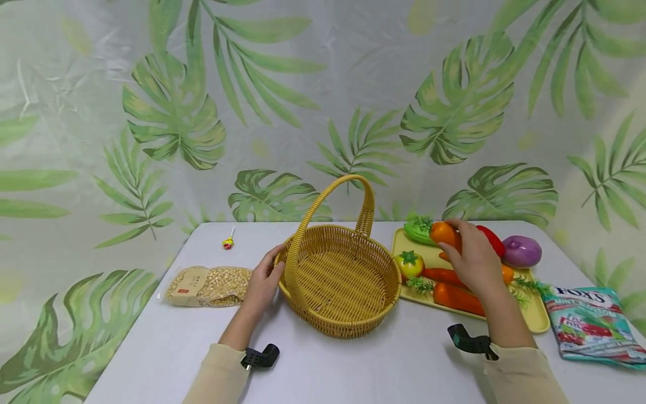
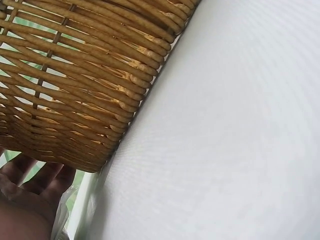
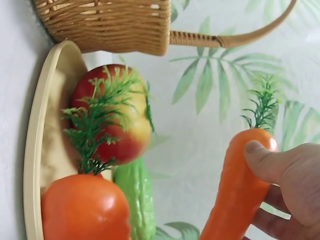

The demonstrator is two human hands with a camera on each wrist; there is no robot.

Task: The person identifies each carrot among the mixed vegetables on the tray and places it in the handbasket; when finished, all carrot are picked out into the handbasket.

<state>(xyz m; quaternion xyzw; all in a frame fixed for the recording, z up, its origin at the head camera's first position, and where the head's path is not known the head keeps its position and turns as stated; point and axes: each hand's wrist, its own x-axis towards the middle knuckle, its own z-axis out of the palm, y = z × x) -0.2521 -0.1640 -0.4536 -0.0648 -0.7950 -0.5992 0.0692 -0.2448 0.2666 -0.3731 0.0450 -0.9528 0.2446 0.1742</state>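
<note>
My right hand (image 1: 476, 255) pinches an orange toy carrot (image 3: 235, 180) with a green leafy top, thumb on one side and fingers on the other. The carrot is raised over a pale yellow tray (image 1: 539, 320) of toy vegetables. At the left side of a round wicker basket (image 1: 343, 280) with a tall arched handle, my left hand (image 1: 263, 278) rests its fingers against the rim and outer wall. Nothing lies inside the basket. In the left wrist view the fingers (image 2: 37, 175) are spread at the wicker, their tips partly hidden behind it.
The tray holds a red-and-yellow fruit (image 1: 409, 264), a green bumpy vegetable (image 1: 418, 233), another carrot (image 1: 456, 297) and a purple eggplant (image 1: 522, 251) at its far right. A candy bag (image 1: 593, 325) lies right of it. Leftward are a bag of kernels (image 1: 212, 286) and a lollipop (image 1: 228, 243).
</note>
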